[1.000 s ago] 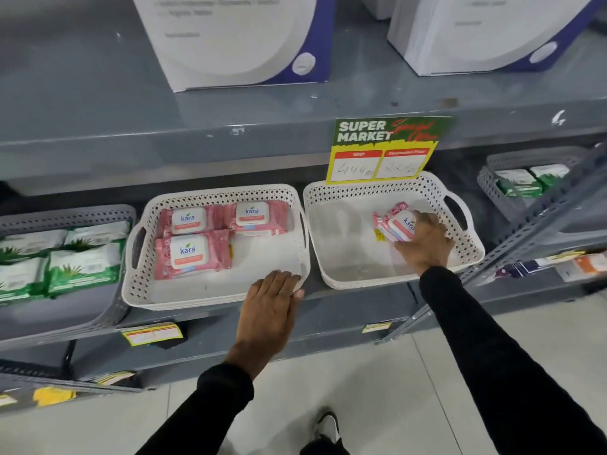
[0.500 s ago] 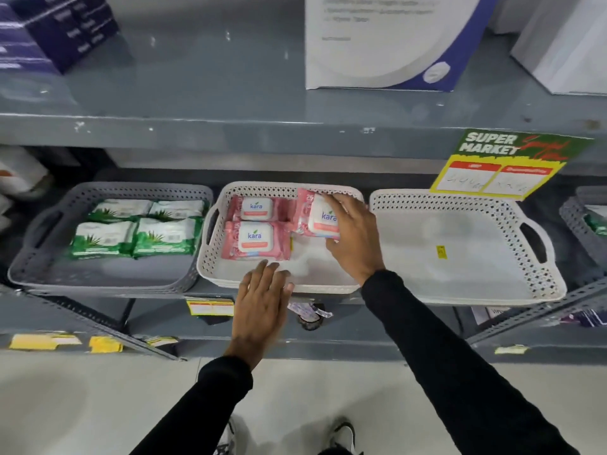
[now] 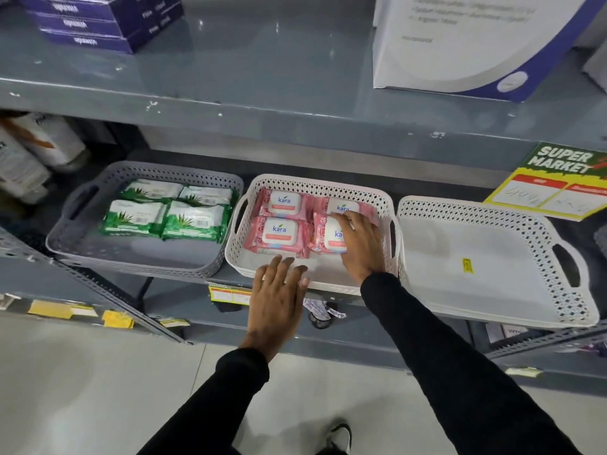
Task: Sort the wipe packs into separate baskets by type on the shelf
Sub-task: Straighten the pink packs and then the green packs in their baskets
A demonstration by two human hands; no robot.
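A pink pack (image 3: 323, 236) is pressed flat under the right hand (image 3: 359, 244) in the near right corner of the middle basket (image 3: 387, 205); the fingers (image 3: 341, 221) are laid over its white lid, spread rather than curled round it, so it is covered, not gripped. Three more pink packs (image 3: 279, 221) lie just left of and beyond those fingers, making a block of four. The packs are judged light and soft, film-wrapped and a little slippery, with a stiffer lid in the middle; hold is best taken across the short edges or flat on the lid, and little harm from squeezing is expected. "kara" can be read on the lids, and "25" on a corner.

The left hand (image 3: 277, 297) is held open and empty at the basket's near rim, fingers (image 3: 285, 267) extended, touching nothing that can be told.

Further left, four green packs (image 3: 164, 211) with a leaf print lie in a grey basket (image 3: 78, 198); their writing is too small to read. To the right of the right hand, a white basket (image 3: 512, 310) holds only a small yellow sticker (image 3: 467, 266). Beyond it a sign (image 3: 555, 178) reading "SUPER MARKET" hangs from the shelf (image 3: 295, 133).
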